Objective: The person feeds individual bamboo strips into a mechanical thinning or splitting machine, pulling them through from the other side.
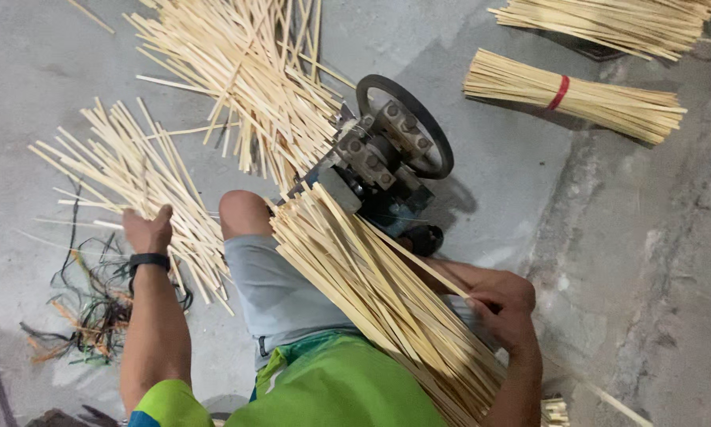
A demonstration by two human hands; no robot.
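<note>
My left hand (148, 229), with a black band on the wrist, reaches down onto a loose pile of pale bamboo strips (126, 174) on the floor at the left and grasps some of them. My right hand (504, 304) rests on a thick bundle of long bamboo strips (371, 292) that lies across my lap. The bundle's far end points at a small dark machine with a black wheel (399, 146) standing in front of my knee (243, 213).
A big heap of strips (252, 87) lies beyond the machine. A bundle tied with a red band (577, 99) and another bundle (608, 24) lie at the upper right. A tangle of dark and orange cords (86, 308) sits on the concrete floor at the left.
</note>
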